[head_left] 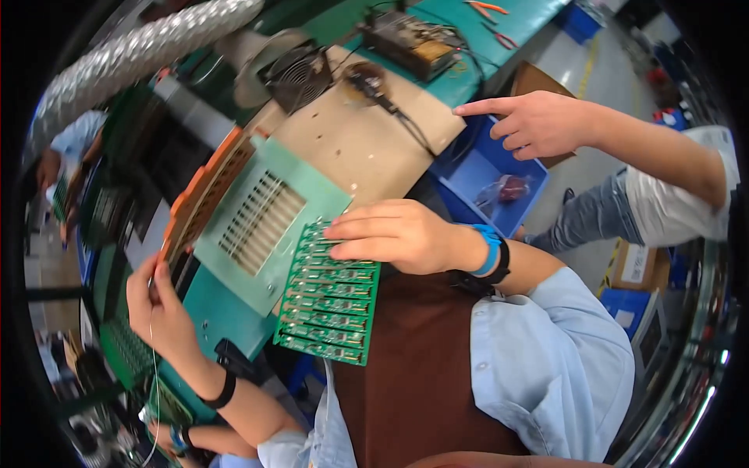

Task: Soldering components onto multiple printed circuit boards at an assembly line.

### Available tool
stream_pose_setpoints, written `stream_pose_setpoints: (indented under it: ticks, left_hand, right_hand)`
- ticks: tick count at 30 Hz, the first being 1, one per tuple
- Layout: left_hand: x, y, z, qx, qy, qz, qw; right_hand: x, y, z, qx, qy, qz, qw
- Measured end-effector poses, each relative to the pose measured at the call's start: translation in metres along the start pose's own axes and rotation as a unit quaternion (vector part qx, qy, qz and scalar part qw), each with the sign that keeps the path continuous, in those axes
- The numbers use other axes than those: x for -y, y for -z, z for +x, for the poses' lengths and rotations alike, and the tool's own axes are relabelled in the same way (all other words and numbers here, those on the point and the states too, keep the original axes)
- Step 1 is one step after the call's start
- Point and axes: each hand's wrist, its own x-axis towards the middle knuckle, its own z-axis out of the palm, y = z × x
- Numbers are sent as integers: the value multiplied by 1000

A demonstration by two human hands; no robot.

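My right hand (pixel 386 234) grips the upper edge of a green circuit board panel (pixel 328 308), which carries several rows of small parts and is tilted in front of my brown apron. At the left, my left hand (pixel 160 304) is closed with thumb and forefinger pinched together, beside the lower end of an orange slotted rack (pixel 199 191). A thin pale wire (pixel 157 390) runs from that hand downward. Between the two hands lies a light green fixture plate (pixel 312 183) with a slotted window, its near corner partly behind the panel.
Another person's hand (pixel 542 125) points over the bench from the right, above a blue bin (pixel 476 191) holding a bagged reddish item. Farther back are a black fan (pixel 298 78), a soldering iron (pixel 374 90), a metal-cased device (pixel 409 43) and pliers (pixel 499 35). A silver duct (pixel 144 58) crosses the upper left.
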Motion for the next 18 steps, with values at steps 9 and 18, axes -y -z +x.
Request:
stream_pose_setpoints:
  ticks: [9, 18]
  left_hand:
    - [12, -1, -4, -21, 37, -18, 999]
    - [21, -4, 1, -18, 33, -20, 999]
  right_hand:
    - [1, -15, -6, 22, -16, 16, 1000]
    - [-18, -6, -12, -5, -65, 32, 997]
